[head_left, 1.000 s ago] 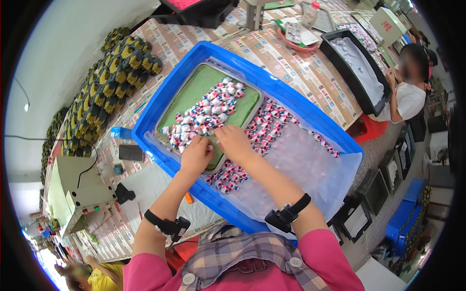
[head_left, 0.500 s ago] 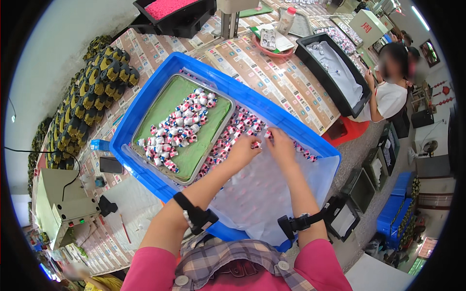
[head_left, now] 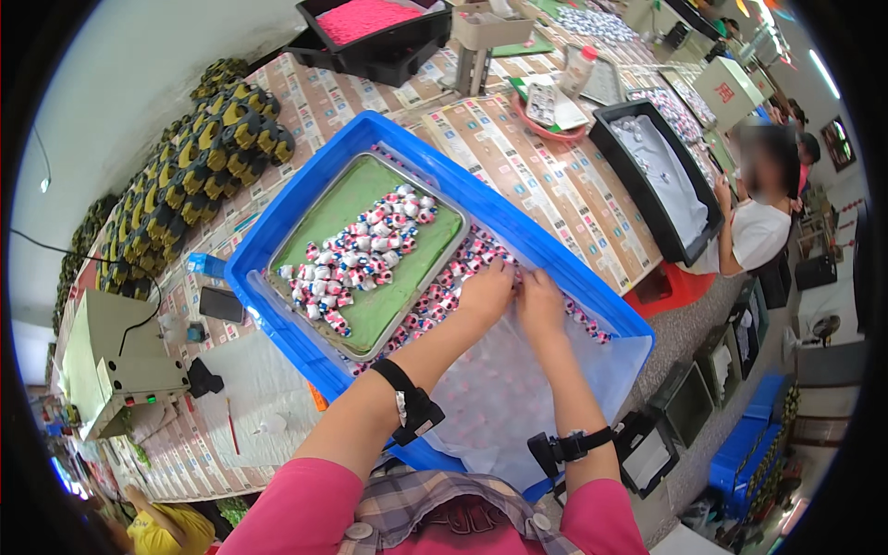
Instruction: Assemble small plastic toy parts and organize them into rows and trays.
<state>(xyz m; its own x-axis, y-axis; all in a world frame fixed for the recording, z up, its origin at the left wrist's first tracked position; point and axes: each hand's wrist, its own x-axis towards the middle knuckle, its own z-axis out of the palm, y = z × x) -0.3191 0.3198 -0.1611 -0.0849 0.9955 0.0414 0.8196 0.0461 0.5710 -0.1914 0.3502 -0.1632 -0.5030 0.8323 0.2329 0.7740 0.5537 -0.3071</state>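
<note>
A large blue bin point(head_left: 555, 246) stands before me, with a metal tray lined in green point(head_left: 319, 213) resting in its left part. Small white, pink and blue figurines point(head_left: 361, 250) are heaped in the tray. More small figurines point(head_left: 444, 294) lie in the bin along the tray's right side, and a translucent white sheet point(head_left: 486, 379) spreads over its near part. My left hand point(head_left: 487, 289) is closed over these figurines, its fingertips bent down. Right beside it, my right hand point(head_left: 539, 301) is also closed, fingertips pinched. What either hand holds is hidden by the fingers.
A black bin with white lining point(head_left: 655, 176) is at the right, near a person in white point(head_left: 758, 222). Yellow-and-black parts point(head_left: 208, 157) are stacked at the left, above a beige machine point(head_left: 116, 361). Pink pieces fill a black tub point(head_left: 370, 42) at the back.
My left hand has moved toward the right hand, and the two now nearly touch over the figurines. The whole view has shifted slightly, so the bin appears lower and farther right.
</note>
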